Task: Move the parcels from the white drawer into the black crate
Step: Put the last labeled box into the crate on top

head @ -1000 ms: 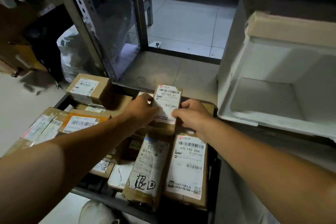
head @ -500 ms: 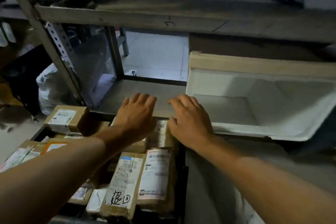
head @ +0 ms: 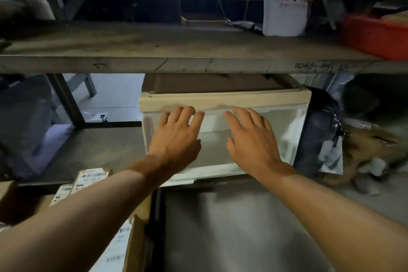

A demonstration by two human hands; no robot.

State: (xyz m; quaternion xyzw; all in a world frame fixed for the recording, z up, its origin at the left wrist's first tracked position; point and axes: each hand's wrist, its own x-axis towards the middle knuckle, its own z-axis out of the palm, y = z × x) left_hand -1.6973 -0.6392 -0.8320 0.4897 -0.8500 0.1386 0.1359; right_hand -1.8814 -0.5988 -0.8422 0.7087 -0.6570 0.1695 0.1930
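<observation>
Shelf rack (head: 132,51), edge scrawl blurred. White drawer (head: 284,130) at 12 o'clock, pushed in; left hand (head: 176,137) and right hand (head: 249,139) flat, fingers spread, against its front. Barcode-labelled parcels (head: 92,178) at 8 o'clock.

Shelf board (head: 198,51), front edge, right end: handwritten dark digits, approximately "0040-04", remainder illegible. White box (head: 284,6) standing on that board: red striped logo, lettering blurred. Parcels (head: 92,178) below the board, lower left: barcode labels, print illegible; one label shows "054".
</observation>
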